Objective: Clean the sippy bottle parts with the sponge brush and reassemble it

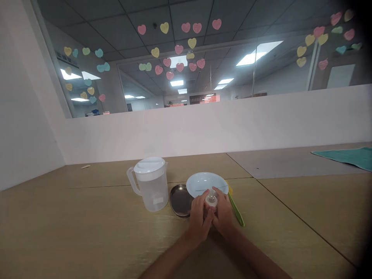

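Tabletop [72,221] in dull tan wood tone, crossed by thin dark seams, spreads across the lower view, with a grey section [279,162] at far right. Behind it a low pale wall [203,130] carries wide window glass [162,91], through which lit ceiling panels [261,53] show. Pink, yellow, green and blue paper hearts [216,24] dot the pane; any writing on them is too small to read. A teal cloth [347,157] lies at the right edge. A translucent pitcher [151,184] with a white lid stands upright at left. Right of it sits a pale bowl [205,181]. Both forearms slant inward; the left hand [198,215] and right hand [223,211] meet before the bowl, fingers bent and pressed around a clear round piece [211,198], thumbs at its near side. A dark metal dish [180,200] sits between pitcher and bowl; a green handle [237,212] slants beside the right hand. The pitcher's small white label [158,200] is illegible.
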{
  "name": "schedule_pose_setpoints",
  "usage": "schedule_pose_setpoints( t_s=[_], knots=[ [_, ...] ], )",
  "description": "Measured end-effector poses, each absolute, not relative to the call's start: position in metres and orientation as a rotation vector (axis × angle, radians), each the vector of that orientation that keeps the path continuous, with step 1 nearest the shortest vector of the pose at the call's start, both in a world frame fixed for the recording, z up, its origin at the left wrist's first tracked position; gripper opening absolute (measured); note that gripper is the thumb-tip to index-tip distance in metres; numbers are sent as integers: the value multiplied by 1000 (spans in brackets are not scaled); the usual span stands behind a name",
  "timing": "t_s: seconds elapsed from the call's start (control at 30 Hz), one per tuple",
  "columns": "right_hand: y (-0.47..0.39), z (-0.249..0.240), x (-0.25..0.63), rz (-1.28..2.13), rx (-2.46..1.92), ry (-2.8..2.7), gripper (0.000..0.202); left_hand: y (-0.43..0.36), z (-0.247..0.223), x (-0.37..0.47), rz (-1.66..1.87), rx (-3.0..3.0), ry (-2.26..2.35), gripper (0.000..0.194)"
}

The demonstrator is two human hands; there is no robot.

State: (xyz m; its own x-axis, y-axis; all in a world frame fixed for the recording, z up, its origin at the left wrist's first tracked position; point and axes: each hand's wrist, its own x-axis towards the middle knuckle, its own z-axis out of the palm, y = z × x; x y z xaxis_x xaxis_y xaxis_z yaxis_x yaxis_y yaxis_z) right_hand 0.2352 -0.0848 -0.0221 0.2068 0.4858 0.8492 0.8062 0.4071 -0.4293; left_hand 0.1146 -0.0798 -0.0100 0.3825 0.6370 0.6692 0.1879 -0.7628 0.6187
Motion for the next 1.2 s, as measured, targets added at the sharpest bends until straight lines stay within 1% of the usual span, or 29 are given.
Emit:
schedule_pose_setpoints(
  t_s=[0.27,0.37,0.43,0.53,0.57,0.6,0.63,0.7,0.77,0.87,0.97,1.1,1.2],
  knots=[
    [-83,-22,235,-388,-1235,-1479,46,-75,-11,112,1333,2237,709,47],
    [-82,-23,237,-435,-1238,-1471,47,-69,-9,105,1305,2318,607,51],
    [-84,-23,240,-400,-1257,-1482,48,-64,-9,99,1246,2395,524,59],
    [-89,-19,245,-234,-1237,-1501,42,-57,-14,95,1149,2466,530,86],
    [-92,-18,247,-173,-1215,-1495,40,-56,-17,96,1130,2473,570,93],
    [-94,-16,248,-116,-1195,-1483,39,-55,-20,97,1120,2475,614,96],
    [-96,-14,249,-70,-1177,-1473,38,-55,-24,99,1118,2471,658,95],
    [-98,-12,251,-19,-1148,-1497,38,-55,-30,103,1130,2449,724,86],
    [-98,-10,251,-49,-1139,-1547,42,-57,-33,106,1144,2420,764,81],
    [-93,-12,251,-182,-1158,-1590,45,-59,-33,108,1161,2369,788,89],
    [-88,-15,254,-228,-1189,-1589,43,-60,-30,108,1158,2354,764,98],
    [-85,-18,257,-192,-1221,-1559,41,-63,-26,108,1122,2340,742,101],
    [-84,-19,256,-236,-1235,-1566,42,-63,-23,107,1100,2327,740,99]
  ],
)
